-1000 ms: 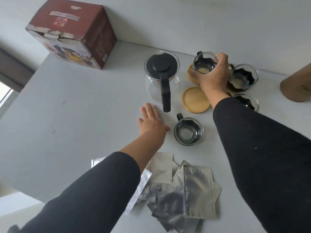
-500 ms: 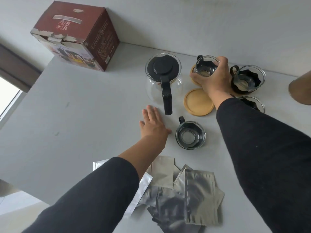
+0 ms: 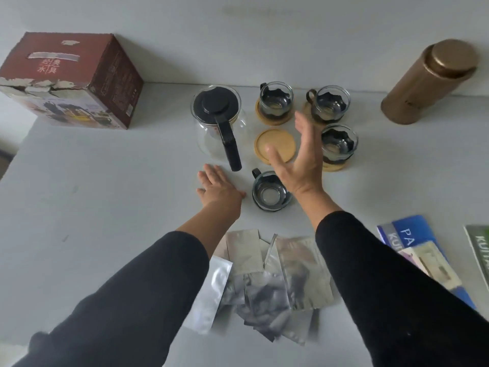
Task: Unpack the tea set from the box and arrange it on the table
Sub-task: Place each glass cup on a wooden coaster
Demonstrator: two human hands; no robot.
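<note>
Head view: right hand (image 3: pixel 296 160) raised above empty bamboo coaster (image 3: pixel 275 146), fingers spread wide, holding nothing; left hand (image 3: pixel 218 188) flat on table (image 3: pixel 105 207), fingers straight. Uncoastered glass cup (image 3: pixel 270 192) just below right palm, beside left thumb, handle toward teapot (image 3: pixel 218 120); right hand probably better placed. Count: four cups, four coasters, one teapot, one box (image 3: pixel 71 80).

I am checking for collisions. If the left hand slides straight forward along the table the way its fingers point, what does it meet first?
Probably the black handle of the glass teapot, just ahead of the left hand; how near it is cannot be judged exactly.
</note>
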